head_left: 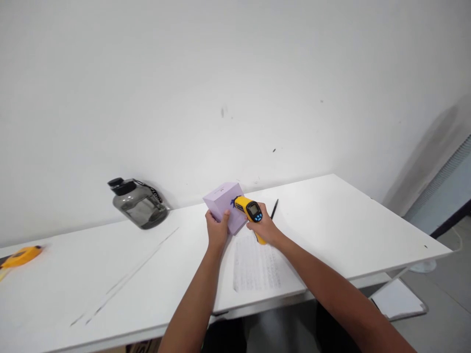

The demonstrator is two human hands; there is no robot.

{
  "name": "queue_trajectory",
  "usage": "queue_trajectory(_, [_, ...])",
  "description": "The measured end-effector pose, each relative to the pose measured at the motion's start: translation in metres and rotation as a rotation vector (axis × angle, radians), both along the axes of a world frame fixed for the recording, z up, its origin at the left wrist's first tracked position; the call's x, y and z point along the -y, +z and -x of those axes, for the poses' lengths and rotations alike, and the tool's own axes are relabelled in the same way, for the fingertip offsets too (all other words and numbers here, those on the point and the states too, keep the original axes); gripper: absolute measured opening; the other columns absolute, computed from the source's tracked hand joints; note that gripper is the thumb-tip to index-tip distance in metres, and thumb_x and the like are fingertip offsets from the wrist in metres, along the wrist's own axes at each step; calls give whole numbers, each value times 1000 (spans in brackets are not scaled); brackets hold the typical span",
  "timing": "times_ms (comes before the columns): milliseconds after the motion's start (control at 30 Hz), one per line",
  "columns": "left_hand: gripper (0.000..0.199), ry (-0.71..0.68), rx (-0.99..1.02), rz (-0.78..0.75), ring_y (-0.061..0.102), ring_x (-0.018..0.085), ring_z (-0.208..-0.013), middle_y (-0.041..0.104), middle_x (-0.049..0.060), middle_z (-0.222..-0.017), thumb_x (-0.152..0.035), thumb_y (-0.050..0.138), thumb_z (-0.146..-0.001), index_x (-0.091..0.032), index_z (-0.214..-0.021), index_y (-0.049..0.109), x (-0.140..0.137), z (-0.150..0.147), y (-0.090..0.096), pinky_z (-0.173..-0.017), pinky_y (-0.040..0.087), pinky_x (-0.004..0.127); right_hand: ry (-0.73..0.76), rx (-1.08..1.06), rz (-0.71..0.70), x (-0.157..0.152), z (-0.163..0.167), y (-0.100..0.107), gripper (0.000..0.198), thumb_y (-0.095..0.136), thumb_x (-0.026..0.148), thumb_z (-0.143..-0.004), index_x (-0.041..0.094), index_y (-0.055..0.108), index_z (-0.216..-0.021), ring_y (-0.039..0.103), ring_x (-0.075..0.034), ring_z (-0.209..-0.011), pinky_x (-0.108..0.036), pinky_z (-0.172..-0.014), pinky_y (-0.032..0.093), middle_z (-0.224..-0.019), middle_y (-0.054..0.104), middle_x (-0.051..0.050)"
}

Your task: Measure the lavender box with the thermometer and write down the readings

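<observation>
The reading on the display (254, 209) of the yellow thermometer (244, 202) was too small to resolve; the right hand (264, 226) covered part of its grip. The left hand (218, 229) concealed a lower part of the lilac box (222, 202), and lettering on the box was illegible. Print on the sheet (256, 267) was blurred. The lower end of the pen (274, 208) was hidden behind the right hand. The left edge cut off the yellow-orange tool (22, 256) and the tabletop (121, 279). The right edge truncated the pale panel (451, 191)
</observation>
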State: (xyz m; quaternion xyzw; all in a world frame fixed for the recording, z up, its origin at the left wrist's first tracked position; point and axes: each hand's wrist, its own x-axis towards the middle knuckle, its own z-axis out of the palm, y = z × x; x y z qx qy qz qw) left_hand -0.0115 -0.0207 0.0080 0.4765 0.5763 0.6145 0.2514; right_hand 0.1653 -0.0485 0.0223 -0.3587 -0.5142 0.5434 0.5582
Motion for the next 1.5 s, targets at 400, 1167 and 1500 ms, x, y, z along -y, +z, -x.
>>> queue_trajectory(400, [59, -21, -23, -58, 60, 25, -111, 60, 13, -120, -54, 71, -76, -19, -116, 47, 1, -2, -3, -96, 51, 44, 54, -12, 8, 3, 2, 0, 57, 67, 18, -60, 26, 41, -111, 63, -18, -82, -32, -70, 48, -85, 64, 5])
queue_trajectory(1167, [76, 166, -58, 6, 56, 28, -122, 54, 14, -130, -55, 80, -67, -20, -122, 42, 1, -1, 4, -103, 48, 46, -292, 150, -166, -1, 1, -5, 78, 66, 26, -74, 26, 28, -142, 60, -19, -89, -37, -84, 49, -105, 53, -3])
queue_trajectory(1500, [88, 342, -103, 66, 53, 30, -130, 49, 16, -137, -53, 85, -60, -21, -126, 37, -9, 6, -1, -110, 45, 49, -411, 120, -142, 0, 1, -1, 78, 66, 27, -74, 25, 29, -142, 62, -18, -87, -35, -81, 52, -106, 54, -3])
